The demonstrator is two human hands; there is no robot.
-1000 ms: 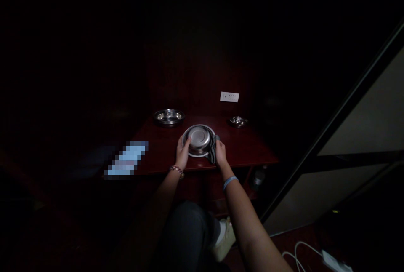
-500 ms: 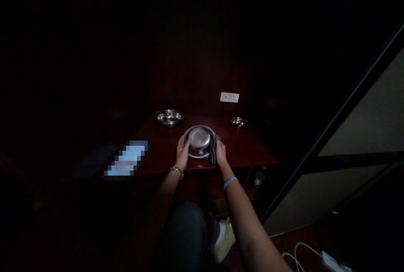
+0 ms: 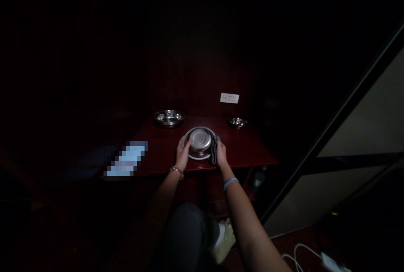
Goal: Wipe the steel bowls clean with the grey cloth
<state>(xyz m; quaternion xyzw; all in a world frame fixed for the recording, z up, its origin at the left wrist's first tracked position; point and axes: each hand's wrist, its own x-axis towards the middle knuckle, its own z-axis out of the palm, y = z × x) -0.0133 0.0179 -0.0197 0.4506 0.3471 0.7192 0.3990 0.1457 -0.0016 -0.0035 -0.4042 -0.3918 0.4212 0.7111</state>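
A shiny metal bowl is held bottom up over the front of the dark red desk. My left hand grips its left rim, thumb on the outer wall. On the opposite side, my right hand is closed on a dark cloth with a light stripe, pressed against the bowl's right rim. The cloth hangs down below the rim. Parts of the fingers on both hands are hidden behind the bowl and cloth.
At the back left of the desk sits a wide metal bowl; a smaller metal dish lies back right. A white power socket is on the wall. A bottle stands below the desktop. A white cable lies on the floor.
Almost nothing differs. Both hands keep their hold on the bowl and cloth, and the whole view has shifted by a few pixels.
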